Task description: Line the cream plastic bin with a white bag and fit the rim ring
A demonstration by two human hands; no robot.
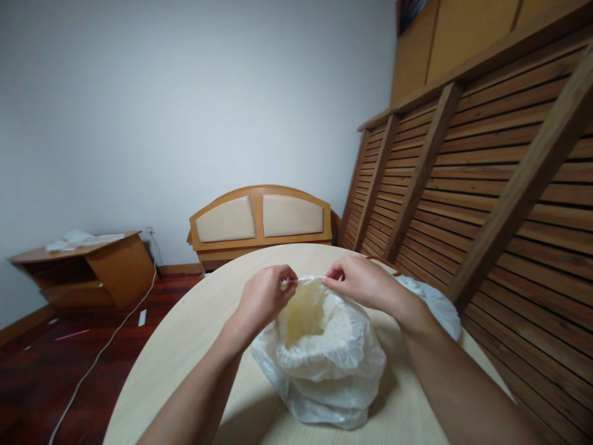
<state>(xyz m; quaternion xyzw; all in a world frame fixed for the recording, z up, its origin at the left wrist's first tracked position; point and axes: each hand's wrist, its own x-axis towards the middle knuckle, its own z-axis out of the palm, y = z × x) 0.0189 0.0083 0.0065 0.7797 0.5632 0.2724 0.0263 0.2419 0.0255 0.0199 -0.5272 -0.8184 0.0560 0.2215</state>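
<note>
A white plastic bag (pixel 331 386) stands upright on the round table (pixel 185 346), its mouth open and its top folded outward. Something yellowish shows on the inside wall; I cannot make out what it is. At the far side of the mouth, my left hand (pixel 269 290) pinches the bag's rim between thumb and fingers. A short way to the right, my right hand (pixel 361 281) pinches the same rim. Between the two hands a stretch of the edge is drawn taut. The bag's underside is hidden.
Another whitish plastic bag (pixel 433 303) lies on the table's right side, partly behind my right forearm. Wooden slatted panels (pixel 486 185) lean along the right. A headboard (pixel 259 219) stands behind the table. To the left are a low cabinet (pixel 115 266) and a white cable (pixel 99 355) on the floor.
</note>
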